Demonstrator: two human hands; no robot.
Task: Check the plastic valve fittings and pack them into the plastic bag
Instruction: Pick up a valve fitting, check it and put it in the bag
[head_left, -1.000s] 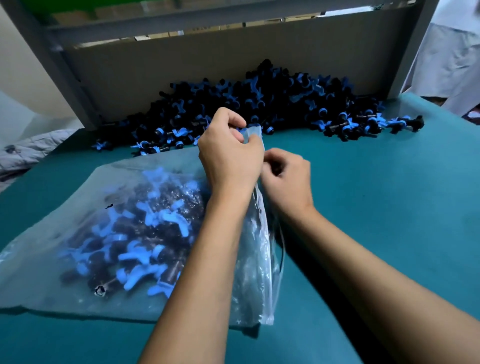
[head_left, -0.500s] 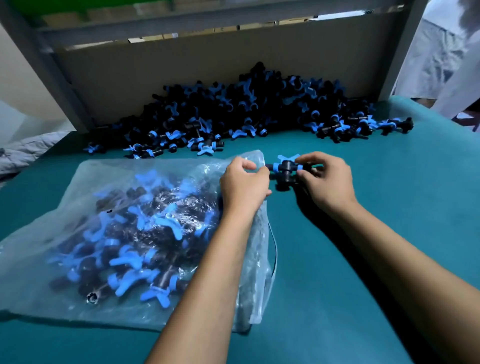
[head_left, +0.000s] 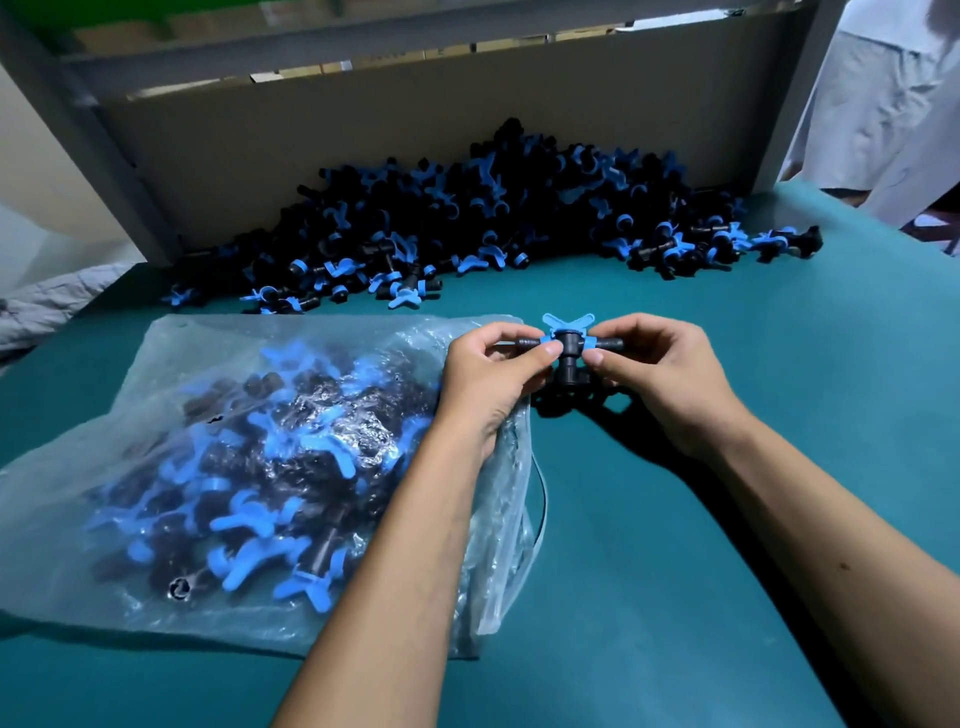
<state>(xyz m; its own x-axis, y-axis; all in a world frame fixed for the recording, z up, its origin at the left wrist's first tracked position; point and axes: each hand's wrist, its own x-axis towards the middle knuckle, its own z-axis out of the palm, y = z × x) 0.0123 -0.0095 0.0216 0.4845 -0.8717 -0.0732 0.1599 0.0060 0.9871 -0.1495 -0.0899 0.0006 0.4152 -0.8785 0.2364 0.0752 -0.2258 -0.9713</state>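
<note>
**Valve fitting held up between two hands beside a filling bag**

We see a teal table (head_left: 727, 467) stretching across the whole view, backed by a grey board (head_left: 415, 135) that stands upright at its far edge. Against that board lies a long heap of loose fittings (head_left: 493, 218), black bodies with blue handles, spilling forward onto the table. Nearer to us, on the left, a clear plastic bag (head_left: 156, 395) lies flat, already holding many packed fittings (head_left: 270, 478) that show through the film; its open mouth faces right, toward the centre of the table. At the upper right edge, a person in pale clothing (head_left: 883, 114) stands beyond the table.

Above the table, just past the bag's mouth, both hands meet on a single valve fitting (head_left: 567, 347). Our left hand (head_left: 488, 379) pinches its left stub between thumb and curled fingers, with the wrist resting over the bag's edge. Our right hand (head_left: 670, 374) pinches the right stub the same way. The fitting's blue butterfly handle (head_left: 567, 323) points up and away from us, its black lower stub pointing down.
</note>
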